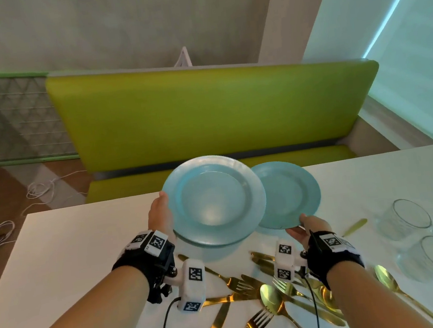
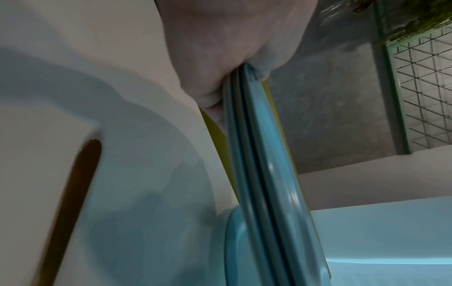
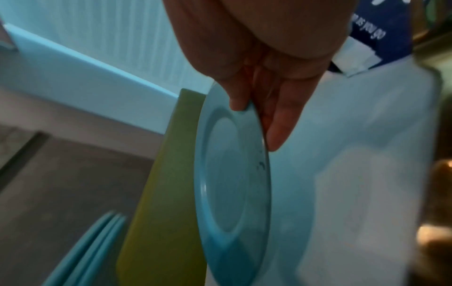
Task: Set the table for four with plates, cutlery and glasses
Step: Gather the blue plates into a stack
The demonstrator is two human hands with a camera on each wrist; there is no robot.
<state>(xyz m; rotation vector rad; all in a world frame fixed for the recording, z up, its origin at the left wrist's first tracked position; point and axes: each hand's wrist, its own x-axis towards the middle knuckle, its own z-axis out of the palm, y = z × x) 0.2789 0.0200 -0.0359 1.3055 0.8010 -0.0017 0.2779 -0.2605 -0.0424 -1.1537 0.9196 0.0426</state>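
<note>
Your head view looks forward and down over the white bench (image 1: 65,243), with the green booth seat (image 1: 204,116) beyond and both forearms reaching in from the bottom edge.

Your left wrist view sits very near the left hand (image 2: 227,48), looking along it at the stacked plates (image 2: 264,174) edge-on, with bench on one side and a wire grid (image 2: 425,87) on the other.

Your right wrist view looks along the right hand (image 3: 264,54) at the single plate (image 3: 232,183); it's blurred, so the far corner is probably the same stack.

All three views share the plates and the bench.
</note>
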